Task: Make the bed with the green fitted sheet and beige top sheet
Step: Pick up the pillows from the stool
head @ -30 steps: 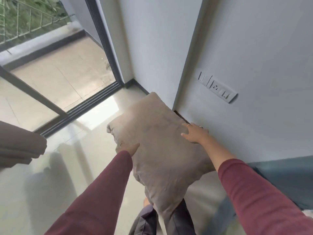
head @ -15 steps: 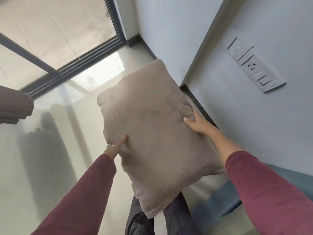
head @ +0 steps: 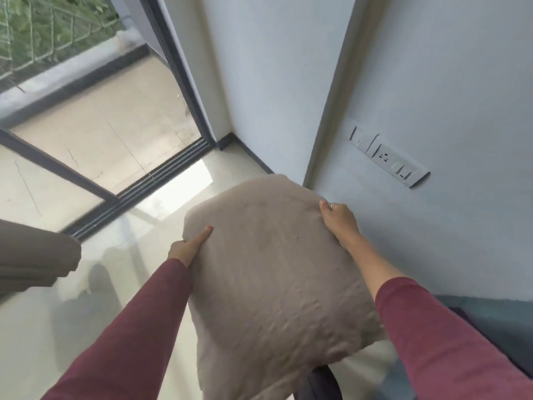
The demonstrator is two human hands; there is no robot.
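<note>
Pale glossy tiled floor (head: 95, 327) below, reflecting light from a dark-framed sliding glass door (head: 161, 180) at the upper left. Light grey painted wall (head: 450, 67) across the right, with a grey switch and socket plate (head: 388, 157) mounted on it, tilted in this view. Plump beige fabric pillow (head: 277, 278) held up off the floor in the middle of the view, near the wall's projecting corner, its near end hanging down over dark trouser legs (head: 323, 382). Fold of brown-beige cloth (head: 34, 255) jutting in from the left edge, well apart from the pillow; what it belongs to cannot be told. Strip of dark grey-blue bedding (head: 496, 316) at the lower right, against the wall. Maroon long sleeves (head: 138, 327) reaching in from the bottom on both sides. Right hand (head: 340, 220) clamped on the pillow's far right corner, fingers curled over the edge, a ring on one finger. Left hand (head: 189, 246) gripping the pillow's left edge, thumb with a red-painted nail pressed flat on top, other fingers hidden underneath.
</note>
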